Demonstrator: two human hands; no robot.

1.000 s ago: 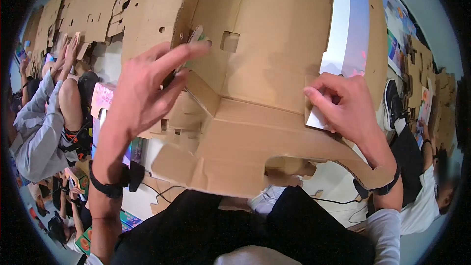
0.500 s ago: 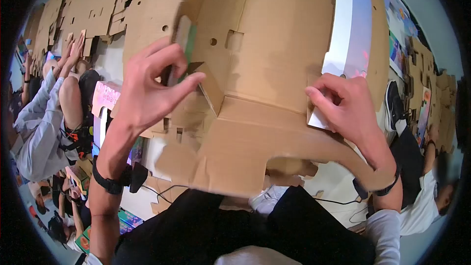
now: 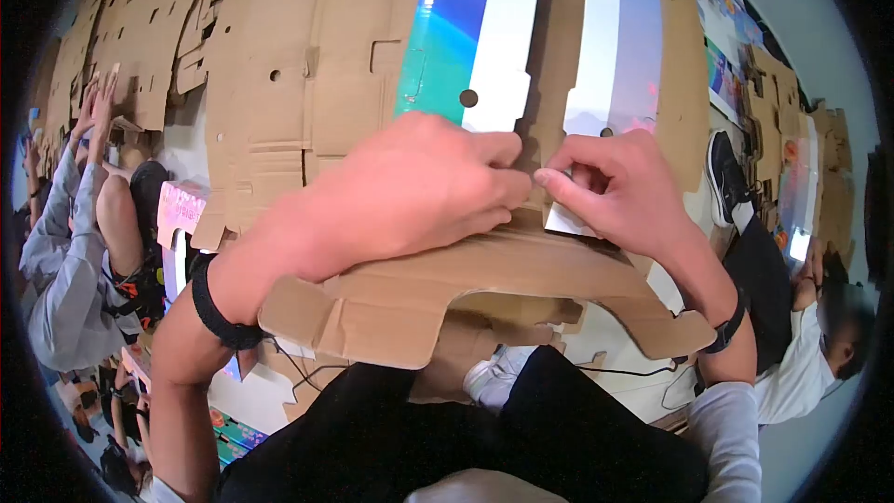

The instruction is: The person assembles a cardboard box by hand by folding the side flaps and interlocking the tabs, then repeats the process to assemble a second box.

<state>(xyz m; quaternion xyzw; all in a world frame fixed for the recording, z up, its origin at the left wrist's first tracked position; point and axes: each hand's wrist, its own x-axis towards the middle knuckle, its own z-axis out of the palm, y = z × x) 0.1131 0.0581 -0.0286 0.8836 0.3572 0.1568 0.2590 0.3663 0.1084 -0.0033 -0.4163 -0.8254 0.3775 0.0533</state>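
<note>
A partly folded cardboard box [image 3: 549, 65] lies before me, its brown inner side showing between two raised side panels. My left hand [image 3: 438, 177] is closed over the near end of the left panel [image 3: 447, 47], which has a teal and blue print and a white strip. My right hand [image 3: 619, 191] pinches the near corner of the right panel [image 3: 633, 47], white and pale purple. The fingertips of both hands almost meet. Nearer to me, the box's end flap [image 3: 391, 307] with a curved cut-out slopes down over my lap.
Flat brown cardboard sheets [image 3: 270, 56] spread out beyond and to the left. A pink printed box [image 3: 182, 205] stands at left, near a person in a light shirt [image 3: 70, 251]. Another person's dark shoe [image 3: 726, 177] is at right. A black cable [image 3: 624, 371] runs along the floor.
My left hand has swung right and turned over, folding the left panel inward so its printed side shows. My right hand has shifted slightly left, still pinching the right panel.
</note>
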